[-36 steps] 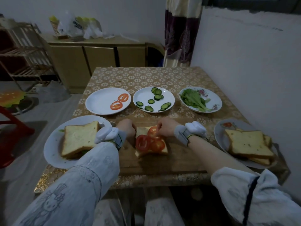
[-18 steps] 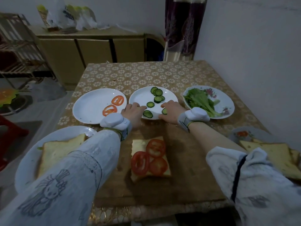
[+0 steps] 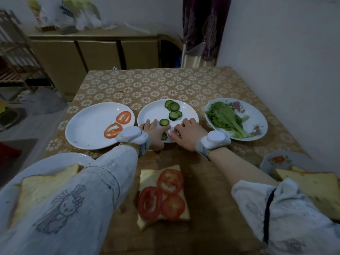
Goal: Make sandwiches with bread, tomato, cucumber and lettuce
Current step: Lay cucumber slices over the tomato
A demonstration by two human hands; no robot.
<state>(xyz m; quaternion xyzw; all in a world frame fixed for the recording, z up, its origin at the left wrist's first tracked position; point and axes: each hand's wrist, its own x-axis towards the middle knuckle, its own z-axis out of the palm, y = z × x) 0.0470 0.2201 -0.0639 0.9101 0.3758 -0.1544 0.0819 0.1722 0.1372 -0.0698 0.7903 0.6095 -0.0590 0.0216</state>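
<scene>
Right now, in the head view, both your hands sit at the near rim of the cucumber plate (image 3: 156, 109): your left hand (image 3: 155, 134) lies over a cucumber slice (image 3: 164, 136) with fingers bent, and your right hand (image 3: 185, 134) curls its fingers on another slice at the rim, though whether either grip has actually closed on a slice I cannot tell. Nearer you, the bread slice (image 3: 147, 176) with three tomato slices (image 3: 171, 181) waits on the cutting board (image 3: 211, 190). Wet slices are slippery, so a shallow pinch could drop one on the tabletop (image 3: 165, 83). Pressing on the rim could tip the plate. Your left sleeve (image 3: 88, 183) hangs over the finished sandwich (image 3: 36, 188) and could drag it, and cucumber laid on uneven tomato may slide off.
</scene>
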